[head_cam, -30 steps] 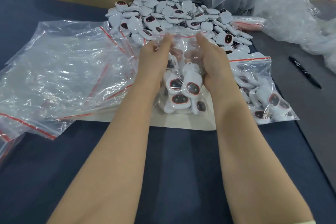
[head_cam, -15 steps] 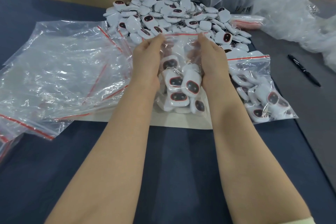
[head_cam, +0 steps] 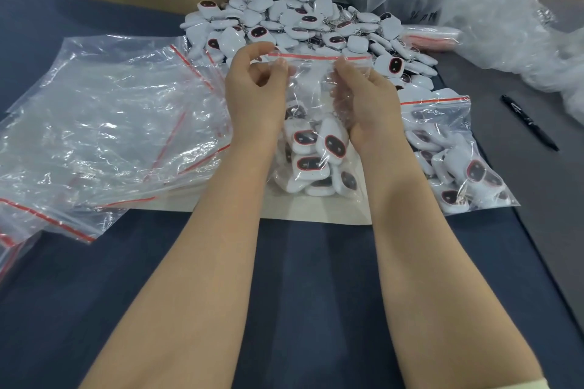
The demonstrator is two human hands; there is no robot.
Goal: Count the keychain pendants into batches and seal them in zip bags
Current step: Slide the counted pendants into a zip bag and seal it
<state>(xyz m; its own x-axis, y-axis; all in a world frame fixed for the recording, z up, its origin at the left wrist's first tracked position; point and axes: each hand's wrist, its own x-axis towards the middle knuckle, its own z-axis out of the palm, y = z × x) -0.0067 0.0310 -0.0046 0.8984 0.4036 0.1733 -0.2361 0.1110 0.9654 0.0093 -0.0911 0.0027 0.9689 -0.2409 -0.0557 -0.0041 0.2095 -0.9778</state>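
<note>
bag mouth has come up: the filled zip bag (head_cam: 316, 148) now hangs upright between both hands over the paper sheet (head_cam: 316, 210), red zip strip (head_cam: 303, 56) stretched level, pendants slumped to the bottom. left hand (head_cam: 256, 95) and right hand (head_cam: 363, 98) each pinch the strip. a second ago the hands sat lower, cupping the load. looks like sealing comes next. loose pendant pile (head_cam: 303, 25) behind, sealed bag (head_cam: 452, 155) to the right.

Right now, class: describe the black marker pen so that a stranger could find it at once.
Start at the big heap of white pendants at the table's far middle, then look right, past the filled zip bag. The black marker pen lies alone on the grey strip, the only slim dark thing among white and clear ones.
</note>
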